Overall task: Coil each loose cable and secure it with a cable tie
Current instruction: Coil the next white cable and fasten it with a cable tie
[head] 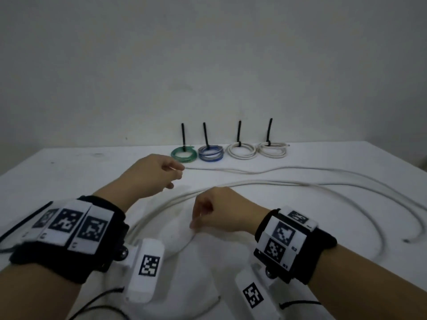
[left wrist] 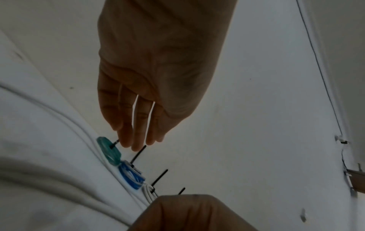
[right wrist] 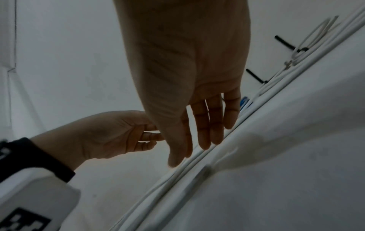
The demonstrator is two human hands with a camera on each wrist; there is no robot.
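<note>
A long loose white cable point(head: 277, 182) lies in wide loops across the white table point(head: 69, 162). My right hand point(head: 196, 218) hangs over its near loop with straight fingers; in the right wrist view the right hand's point(right wrist: 197, 146) fingertips reach down to the cable strands point(right wrist: 177, 176), and I cannot tell if they touch. My left hand point(head: 176, 177) hovers further back, loosely curled and holding nothing; its fingers point(left wrist: 138, 140) hang relaxed. Along the back stand tied coils: green point(head: 184, 154), blue point(head: 210, 153) and two white ones point(head: 241, 151), point(head: 272, 150), each with a black tie sticking up.
The loose cable's free end point(head: 406, 240) lies near the right side of the table. A black strip point(head: 27, 221) lies at the left edge by my left wrist. A pale wall point(head: 208, 65) rises right behind the coils.
</note>
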